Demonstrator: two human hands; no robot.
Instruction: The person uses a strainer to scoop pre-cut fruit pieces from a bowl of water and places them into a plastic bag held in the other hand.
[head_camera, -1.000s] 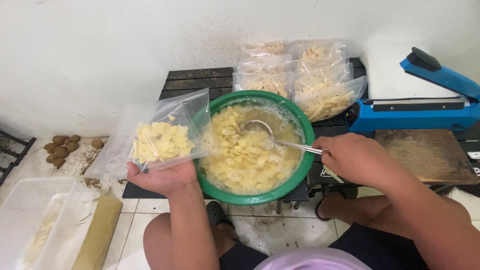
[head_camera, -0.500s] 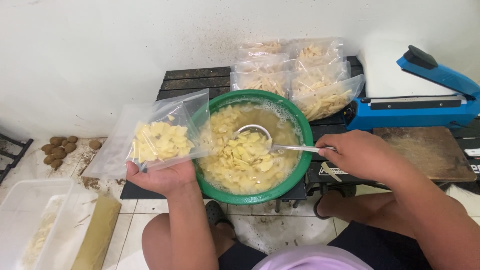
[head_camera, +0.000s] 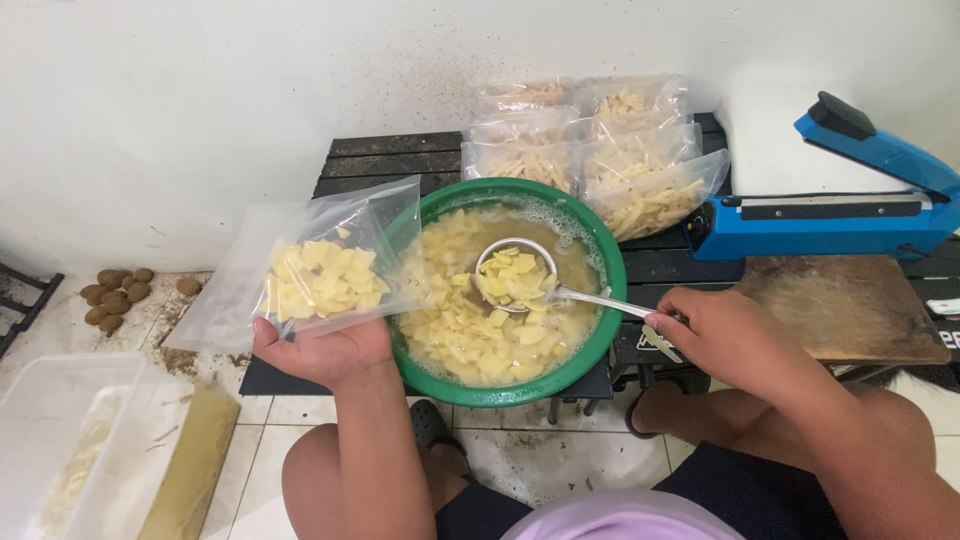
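Gripping a clear plastic bag from beneath, the left hand held it tilted beside the green basin, part-filled with pale yellow cut pieces, while the right hand closed around the handle of a metal strainer ladle lifted over the basin with a heap of the same pieces in its bowl. The basin sat on a dark slatted table and held more pieces in cloudy, foamy water, its far rim hiding the lower edges of the filled bags stacked behind it. Right of those stood a blue bag sealer cut off at the frame edge, and the contents of the clear tub on the floor were too blurred to make out.
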